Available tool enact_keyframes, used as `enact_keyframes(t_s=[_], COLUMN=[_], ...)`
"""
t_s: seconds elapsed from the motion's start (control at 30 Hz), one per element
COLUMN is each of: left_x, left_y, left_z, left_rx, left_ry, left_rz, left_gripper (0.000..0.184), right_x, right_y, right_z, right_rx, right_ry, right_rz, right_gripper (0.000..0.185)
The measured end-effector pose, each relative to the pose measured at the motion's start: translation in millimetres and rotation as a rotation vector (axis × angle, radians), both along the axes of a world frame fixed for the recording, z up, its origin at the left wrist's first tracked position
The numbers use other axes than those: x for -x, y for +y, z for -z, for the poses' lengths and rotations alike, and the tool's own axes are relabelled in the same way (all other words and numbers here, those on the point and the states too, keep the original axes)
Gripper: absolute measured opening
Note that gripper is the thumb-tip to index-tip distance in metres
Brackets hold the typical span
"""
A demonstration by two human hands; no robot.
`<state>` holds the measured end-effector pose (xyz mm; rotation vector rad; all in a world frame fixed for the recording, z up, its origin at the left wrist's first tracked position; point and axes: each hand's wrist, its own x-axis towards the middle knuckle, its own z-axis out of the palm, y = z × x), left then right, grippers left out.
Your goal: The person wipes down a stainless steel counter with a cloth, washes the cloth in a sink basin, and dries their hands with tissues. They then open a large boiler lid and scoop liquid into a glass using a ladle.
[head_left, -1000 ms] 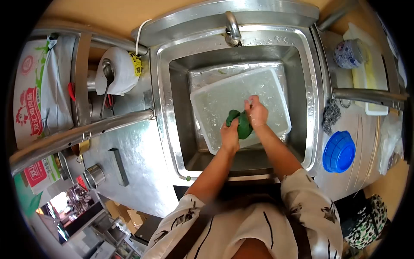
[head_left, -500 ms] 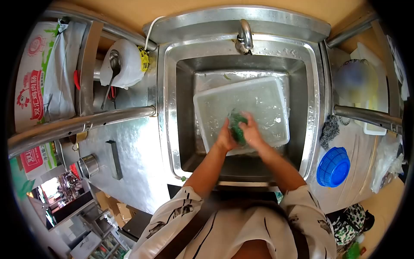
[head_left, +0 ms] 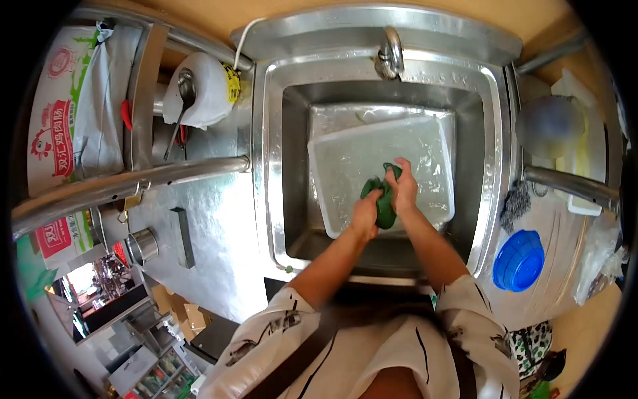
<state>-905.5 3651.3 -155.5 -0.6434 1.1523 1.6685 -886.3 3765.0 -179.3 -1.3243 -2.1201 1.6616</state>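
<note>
Both hands work over a shallow white plastic tub (head_left: 318, 176) of cloudy water, which sits tilted in a steel sink (head_left: 299, 243). Between them is a dark green, wet, bunched thing (head_left: 385, 211) that looks like a cloth. My left hand (head_left: 363, 214) is closed around its lower left part. My right hand (head_left: 405, 189) grips it higher up on the right, with a fold showing near the thumb and fingers. Parts of the cloth are hidden behind my fingers.
A faucet (head_left: 392, 53) rises at the sink's back. To the right are a blue basket (head_left: 518, 261) and a steel scourer (head_left: 516, 206). Left are a ladle (head_left: 187, 90), a metal cup (head_left: 141, 246) and a metal bar (head_left: 182, 237). Rails (head_left: 199, 171) cross both sides.
The green cloth has come up and towards me, and now shows bunched between my hands. My right hand has turned more upright. The whole view has shifted slightly.
</note>
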Motion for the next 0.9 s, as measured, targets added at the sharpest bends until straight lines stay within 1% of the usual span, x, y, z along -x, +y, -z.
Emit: enact_keyframes(t_s=[0.03, 0.07, 0.1, 0.13, 0.17, 0.2, 0.23, 0.27, 0.3, 0.33, 0.37, 0.4, 0.47, 0.5, 0.57, 0.6, 0.63, 0.67, 0.73, 0.77, 0.8, 0.83, 0.87, 0.9], left_x=[0.6, -0.7, 0.2, 7.9, 7.7, 6.8, 4.4, 3.3, 2.2, 0.2, 0.8, 1.3, 2.2, 7.5, 13.8, 13.4, 16.4, 18.3, 16.1, 16.6, 17.1, 21.8, 21.8, 20.6], left_y=[0.1, -2.8, -9.4, -12.7, -19.5, -25.6, -31.5, -33.6, -34.6, -36.6, -36.3, -31.7, -21.6, -19.2, -16.3, -18.5, -19.7, -21.1, -26.0, -30.6, -33.9, -27.6, -25.2, -24.7], left_z=[-3.4, -4.7, -6.0, -8.5, -9.3, -9.5, -9.5, -8.5, -4.5, 1.9, 5.0, 4.7, 2.4, 0.4, -10.9, -8.0, -0.1, 7.6, 6.1, 2.3, -1.3, -26.1, -50.0, -71.4], left_rx=[-0.045, -0.043, 0.002, 0.04, 0.09, 0.087, 0.138, 0.189, 0.188, 0.126, 0.061, 0.056, 0.064, 0.059, -0.115, -0.121, -0.215, -0.308, -0.399, -0.393, -0.382, -0.381, -0.383, -0.419], left_ry=[0.02, 0.006, -0.025, -0.039, -0.061, -0.057, -0.057, -0.057, -0.059, -0.2, -0.335, -0.328, -0.58, -0.574, -0.576, -0.583, -0.5, -0.416, -0.257, -0.189, -0.119, -0.253, -0.248, -0.295], left_rz=[-0.003, -0.013, 0.031, 0.078, 0.033, 0.033, 0.057, 0.079, 0.078, 0.088, 0.098, 0.098, -0.079, -0.076, 0.106, 0.106, 0.066, 0.024, 0.068, 0.222, 0.376, 0.379, 0.38, 0.364], left_gripper=[0.06, 0.06, 0.068, 0.076, 0.081, 0.081, 0.084, 0.087, 0.087, 0.088, 0.089, 0.089, 0.087, 0.087, 0.08, 0.08, 0.068, 0.057, 0.042, 0.044, 0.046, 0.049, 0.049, 0.05], right_x=[2.6, -7.2, -11.0, -16.5, -21.1, -29.1, -34.0, -38.5, -44.0, -50.2, -58.4, -51.1, -32.8, -27.4, -22.5, -28.6, -32.6, -35.9, -42.2, -42.5, -40.4, -35.5, -30.5, -27.8], right_y=[8.4, 11.8, 21.9, 23.5, 23.2, 20.6, 6.7, 6.7, 8.4, 11.9, 22.0, 25.2, 22.3, 16.7, -6.4, -17.7, -25.5, -32.1, -39.3, -36.9, -31.2, -21.1, -10.7, -5.0], right_z=[-2.8, -5.1, 8.8, 18.3, 24.0, 29.4, 25.4, 25.1, 26.0, 27.8, 65.8, 65.4, 50.5, 36.6, -31.4, -46.7, -60.3, -78.8, -114.3, -122.8, -130.3, -136.1, -139.1, -113.0], right_rx=[-0.172, -0.332, -0.481, -0.484, -0.598, -0.71, -0.657, -0.659, -0.67, -0.669, -0.676, -0.684, -0.302, -0.309, 0.125, 0.191, 0.25, 0.24, 0.133, 0.181, 0.173, 0.186, 0.198, -0.028], right_ry=[-0.057, -0.136, -0.036, -0.033, -0.097, -0.166, -0.112, -0.113, -0.149, -0.184, -0.22, -0.215, -0.469, -0.465, -0.125, -0.001, 0.132, 0.132, 0.276, 0.293, 0.299, 0.193, 0.089, 0.145], right_rz=[-0.074, -0.154, -0.067, -0.074, -0.087, -0.095, -0.238, -0.237, -0.53, -0.824, -0.821, -0.819, -0.481, -0.477, -0.335, -0.354, -0.373, -0.377, -0.578, -0.576, -0.575, -0.463, -0.352, -0.319], right_gripper=[0.043, 0.046, 0.053, 0.053, 0.056, 0.06, 0.059, 0.059, 0.056, 0.053, 0.049, 0.049, 0.046, 0.046, 0.042, 0.044, 0.046, 0.046, 0.049, 0.048, 0.048, 0.047, 0.047, 0.046])
